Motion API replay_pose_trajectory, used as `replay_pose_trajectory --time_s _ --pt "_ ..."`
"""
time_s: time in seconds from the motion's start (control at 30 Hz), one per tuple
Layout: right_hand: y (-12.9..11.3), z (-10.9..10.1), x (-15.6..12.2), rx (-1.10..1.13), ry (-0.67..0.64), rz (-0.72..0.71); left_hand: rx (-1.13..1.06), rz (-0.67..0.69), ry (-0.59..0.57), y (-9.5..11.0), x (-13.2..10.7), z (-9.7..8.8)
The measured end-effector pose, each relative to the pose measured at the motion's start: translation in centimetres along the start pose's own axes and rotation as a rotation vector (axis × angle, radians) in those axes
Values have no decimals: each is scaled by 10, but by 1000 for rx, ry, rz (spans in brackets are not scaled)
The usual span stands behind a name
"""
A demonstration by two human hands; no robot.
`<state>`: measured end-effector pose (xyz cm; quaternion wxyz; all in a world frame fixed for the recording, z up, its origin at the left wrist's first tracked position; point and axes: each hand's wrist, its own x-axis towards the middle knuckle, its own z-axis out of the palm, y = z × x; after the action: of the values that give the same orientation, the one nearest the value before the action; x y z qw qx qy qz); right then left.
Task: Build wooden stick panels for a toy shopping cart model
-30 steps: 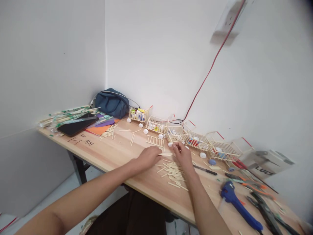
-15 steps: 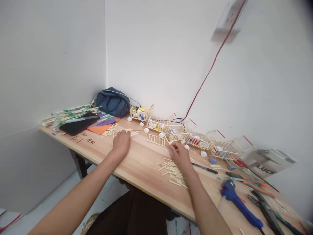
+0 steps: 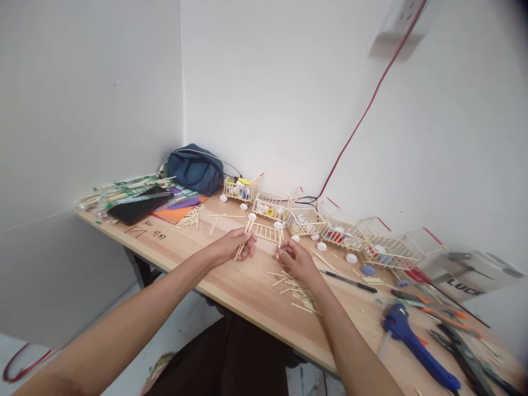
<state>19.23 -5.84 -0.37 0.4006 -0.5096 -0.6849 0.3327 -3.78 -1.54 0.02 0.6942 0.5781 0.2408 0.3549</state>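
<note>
My left hand [image 3: 231, 246] is closed round two thin wooden sticks [image 3: 245, 235] that point up and away from it, just above the wooden table [image 3: 247, 286]. My right hand [image 3: 294, 257] is pinched on another short wooden stick [image 3: 279, 244], held near upright. Both hands hover close to a small ladder-like stick frame [image 3: 267, 232] lying flat. A heap of loose cut sticks [image 3: 295, 286] lies beside my right wrist. A row of little stick-built carts [image 3: 305, 220] with white wheels stands along the wall.
A blue bag [image 3: 196, 169], a black phone [image 3: 138, 207], coloured paper [image 3: 177, 212] and wrapped chopsticks [image 3: 124, 190] fill the far left corner. At the right lie a blue glue gun [image 3: 416, 346], pliers [image 3: 466, 352] and a black pen [image 3: 348, 281]. A red cable [image 3: 363, 121] runs up the wall.
My left hand reached far left to loose sticks, then came back to the middle holding two of them. My right hand stayed near the ladder frame and now pinches a stick upright.
</note>
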Motion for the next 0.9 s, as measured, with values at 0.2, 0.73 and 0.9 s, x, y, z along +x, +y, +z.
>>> replay_pose_trajectory --time_s 0.2,0.73,0.9 --pt "-12 6 -2 -7 -32 -16 18 -81 18 -2 2 0" --pt "-12 1 0 172 -116 98 -47 -109 51 0 37 26" --pt "-14 1 -2 86 -89 63 -9 -99 40 1 24 25"
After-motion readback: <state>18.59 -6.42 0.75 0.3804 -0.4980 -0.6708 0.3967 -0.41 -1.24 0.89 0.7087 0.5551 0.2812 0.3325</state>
